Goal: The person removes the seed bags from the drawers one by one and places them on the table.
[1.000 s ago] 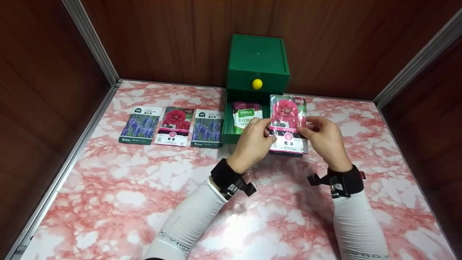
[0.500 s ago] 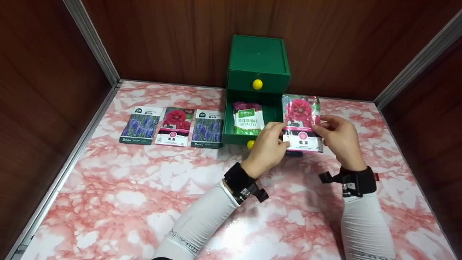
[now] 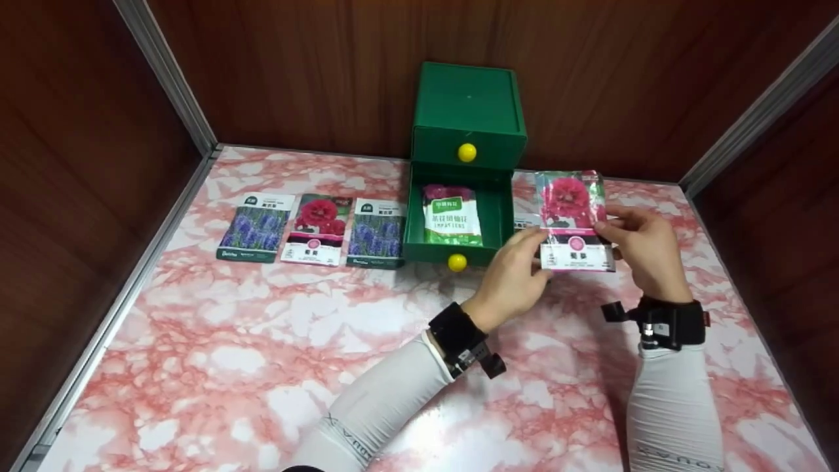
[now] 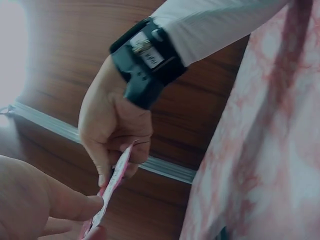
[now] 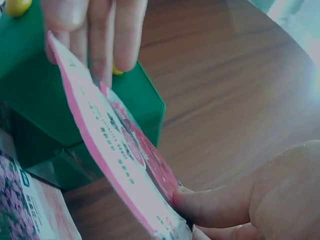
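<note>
A seed packet (image 3: 573, 223) with a pink-red flower picture is held up to the right of the green drawer box, its printed front facing the head view. My right hand (image 3: 649, 252) pinches its right edge between thumb and fingers. At its lower left edge my left hand (image 3: 511, 278) grips it with thumb and fingertips. The left wrist view shows the packet (image 4: 112, 180) edge-on between both hands. In the right wrist view the packet (image 5: 110, 140) slants across, with my right thumb (image 5: 215, 205) against it. Another packet (image 3: 524, 223) lies on the table behind it, mostly hidden.
The green drawer box (image 3: 468, 98) stands against the back wall. Its lower drawer (image 3: 498, 196) is pulled out and contains an impatiens seed packet (image 3: 452, 219). On the left lie a lavender packet (image 3: 255, 229), a red-flower packet (image 3: 318, 229) and another lavender packet (image 3: 378, 233).
Both hands have moved right with the red-flower packet, away from the drawer. The drawer's yellow knob and the impatiens packet, partly covered before, now show fully.
</note>
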